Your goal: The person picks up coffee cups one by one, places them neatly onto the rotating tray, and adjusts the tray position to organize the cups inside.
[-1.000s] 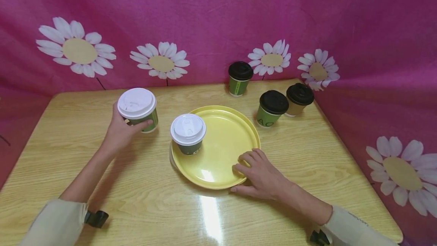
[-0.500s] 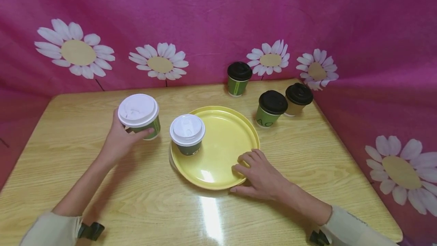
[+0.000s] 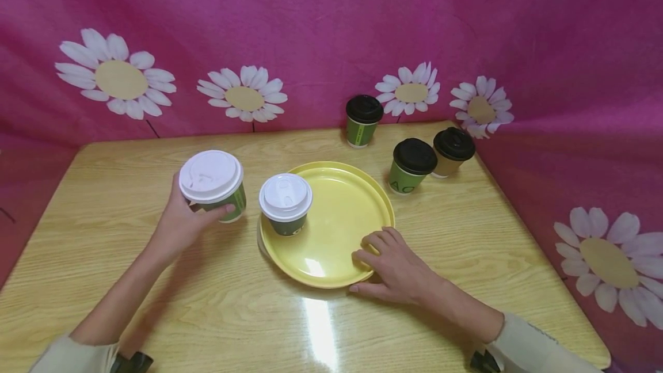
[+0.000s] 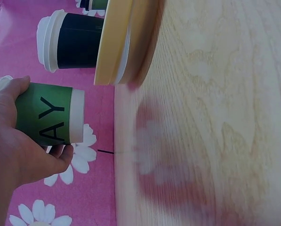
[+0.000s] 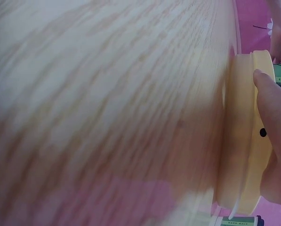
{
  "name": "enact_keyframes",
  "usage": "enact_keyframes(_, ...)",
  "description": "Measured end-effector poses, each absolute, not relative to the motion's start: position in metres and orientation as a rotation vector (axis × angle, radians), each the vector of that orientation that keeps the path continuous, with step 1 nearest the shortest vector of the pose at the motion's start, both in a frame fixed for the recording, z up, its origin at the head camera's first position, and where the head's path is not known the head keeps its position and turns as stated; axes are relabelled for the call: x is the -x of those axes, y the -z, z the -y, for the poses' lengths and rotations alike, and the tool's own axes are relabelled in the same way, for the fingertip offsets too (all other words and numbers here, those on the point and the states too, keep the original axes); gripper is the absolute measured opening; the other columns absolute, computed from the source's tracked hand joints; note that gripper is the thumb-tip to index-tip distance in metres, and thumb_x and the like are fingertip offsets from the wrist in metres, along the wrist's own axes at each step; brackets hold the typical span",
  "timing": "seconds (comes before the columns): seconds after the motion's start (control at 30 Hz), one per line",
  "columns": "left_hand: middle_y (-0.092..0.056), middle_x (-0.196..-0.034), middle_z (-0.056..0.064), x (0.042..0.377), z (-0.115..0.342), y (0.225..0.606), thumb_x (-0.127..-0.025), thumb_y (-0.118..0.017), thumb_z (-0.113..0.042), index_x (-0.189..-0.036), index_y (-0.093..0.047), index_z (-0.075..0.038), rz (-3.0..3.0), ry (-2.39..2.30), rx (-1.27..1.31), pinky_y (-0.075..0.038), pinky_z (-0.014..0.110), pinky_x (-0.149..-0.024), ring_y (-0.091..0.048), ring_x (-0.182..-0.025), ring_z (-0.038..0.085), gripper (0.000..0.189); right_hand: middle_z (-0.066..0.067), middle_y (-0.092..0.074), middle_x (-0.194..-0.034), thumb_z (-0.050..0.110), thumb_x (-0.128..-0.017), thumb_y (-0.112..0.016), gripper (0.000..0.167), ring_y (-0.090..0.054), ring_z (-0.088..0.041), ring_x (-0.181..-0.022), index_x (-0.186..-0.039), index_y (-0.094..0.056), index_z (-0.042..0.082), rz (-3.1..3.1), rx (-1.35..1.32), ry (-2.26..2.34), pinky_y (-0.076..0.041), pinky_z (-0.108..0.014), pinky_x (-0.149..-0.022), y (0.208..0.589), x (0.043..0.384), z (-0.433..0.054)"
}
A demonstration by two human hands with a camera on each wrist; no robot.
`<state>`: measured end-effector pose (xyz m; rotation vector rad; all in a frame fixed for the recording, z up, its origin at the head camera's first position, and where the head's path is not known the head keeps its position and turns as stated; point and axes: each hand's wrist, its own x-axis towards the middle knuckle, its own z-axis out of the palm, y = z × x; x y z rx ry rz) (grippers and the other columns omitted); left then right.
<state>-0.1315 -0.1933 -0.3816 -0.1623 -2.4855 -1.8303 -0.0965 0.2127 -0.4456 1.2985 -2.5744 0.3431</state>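
Observation:
My left hand (image 3: pixel 178 226) grips a green paper cup with a white lid (image 3: pixel 212 177), left of the yellow round tray (image 3: pixel 344 217). In the left wrist view the held cup (image 4: pixel 46 113) is off the table, with dark letters on its side. A dark green paper cup with a white lid (image 3: pixel 286 199) stands upright on the tray's left side. My right hand (image 3: pixel 396 269) holds the tray's near right rim, fingers over the edge. The right wrist view shows its thumb (image 5: pixel 267 89) against the tray's yellow side (image 5: pixel 253 160).
Behind the tray stands a green cup with a black lid (image 3: pixel 362 120). To the right are another green black-lidded cup (image 3: pixel 411 166) and a brown black-lidded one (image 3: pixel 452 151). A pink flowered cloth (image 3: pixel 311 33) hangs beyond the wooden table (image 3: pixel 207 315).
My left hand has brought the held cup nearer to me and slightly right. My right hand, the tray and the other cups have stayed in place.

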Motion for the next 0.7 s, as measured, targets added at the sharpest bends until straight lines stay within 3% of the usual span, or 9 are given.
enact_keyframes(0.7, -0.038, -0.146, 0.013, 0.102, 0.190, 0.378, -0.082, -0.083, -0.012, -0.154, -0.012, -0.006, 2.531, 1.838, 0.146, -0.033, 0.050, -0.111, -0.041, -0.132, 0.027, 0.102, -0.005, -0.055, -0.107, 0.065, -0.090, -0.058, 0.050, -0.050, -0.026, -0.103, -0.105, -0.063, 0.018, 2.615, -1.285, -0.353, -0.035, -0.049, -0.099, 0.444, 0.095, -0.211)
